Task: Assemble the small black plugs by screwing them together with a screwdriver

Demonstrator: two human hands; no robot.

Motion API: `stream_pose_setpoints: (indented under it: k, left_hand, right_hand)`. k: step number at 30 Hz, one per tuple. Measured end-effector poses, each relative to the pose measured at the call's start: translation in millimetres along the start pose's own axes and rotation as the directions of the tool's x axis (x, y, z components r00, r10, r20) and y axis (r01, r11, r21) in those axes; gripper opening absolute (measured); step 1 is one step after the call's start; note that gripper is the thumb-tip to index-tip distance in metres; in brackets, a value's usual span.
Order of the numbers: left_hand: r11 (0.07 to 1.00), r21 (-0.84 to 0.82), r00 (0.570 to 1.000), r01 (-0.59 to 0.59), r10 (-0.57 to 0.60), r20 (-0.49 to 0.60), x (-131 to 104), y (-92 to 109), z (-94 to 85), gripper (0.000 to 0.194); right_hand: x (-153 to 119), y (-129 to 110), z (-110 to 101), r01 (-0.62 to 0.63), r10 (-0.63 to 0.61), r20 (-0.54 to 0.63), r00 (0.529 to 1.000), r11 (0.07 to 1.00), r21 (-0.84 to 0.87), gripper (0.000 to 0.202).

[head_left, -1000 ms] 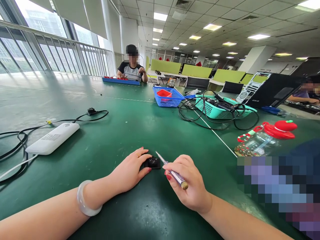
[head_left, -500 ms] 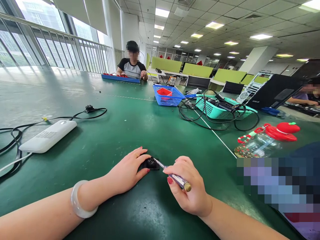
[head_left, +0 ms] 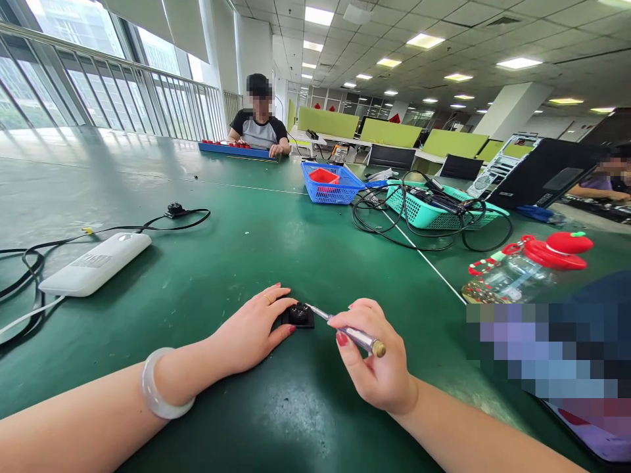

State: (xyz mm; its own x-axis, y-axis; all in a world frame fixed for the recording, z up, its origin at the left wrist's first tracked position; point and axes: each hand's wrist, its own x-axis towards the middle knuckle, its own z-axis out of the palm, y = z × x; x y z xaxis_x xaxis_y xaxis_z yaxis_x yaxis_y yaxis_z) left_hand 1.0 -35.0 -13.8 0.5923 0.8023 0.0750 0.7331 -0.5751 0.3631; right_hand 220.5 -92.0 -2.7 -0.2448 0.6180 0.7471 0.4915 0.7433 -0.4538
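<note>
Tall windows [head_left: 73, 29] along the left, with pale blinds [head_left: 155, 25] partly lowered, behind a metal railing [head_left: 98, 57]. Overhead, a tiled ceiling [head_left: 382, 39] dotted with lit panels [head_left: 426, 41]. Farther back, yellow-green partitions [head_left: 392, 133] with black chairs [head_left: 392, 157] just before them, and a thick pale pillar [head_left: 513, 110] at right. In front, a glossy green surface [head_left: 221, 263], streaked with daylight at left.

Green desk partitions [head_left: 328, 123], black chairs [head_left: 391, 157] and ceiling lights [head_left: 426, 41] show an office.

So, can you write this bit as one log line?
left hand: holds small black part | right hand: holds screwdriver, tip at part's edge | surface: green table
</note>
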Motion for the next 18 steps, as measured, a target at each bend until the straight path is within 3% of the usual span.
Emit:
stream_pose_setpoints:
  k: [4,9,13,18]
  left_hand:
    - [1.0,-0.01,1.0,0.001,-0.001,-0.001,0.1,0.3,0.1,0.04]
    - [1.0,-0.012,1.0,0.012,-0.011,0.012,0.5,0.2,0.1,0.04]
    - [1.0,-0.011,1.0,0.012,-0.012,0.015,1.2,-0.5,0.8,0.04]
    - [1.0,-0.008,1.0,0.017,-0.017,0.025,2.8,-0.3,2.5,0.041]
  right_hand:
    - [-2.8,8.9,3.0,-0.185,0.192,-0.038,0.981,0.973,0.139,0.018]
    - [1.7,21.9,4.9,-0.448,0.482,0.02,0.876,0.798,0.404,0.016]
    - [5.2,32.9,5.7,-0.479,0.583,-0.003,0.812,0.671,0.566,0.017]
    - [4.7,38.4,6.0,-0.486,0.619,0.028,0.785,0.586,0.648,0.016]
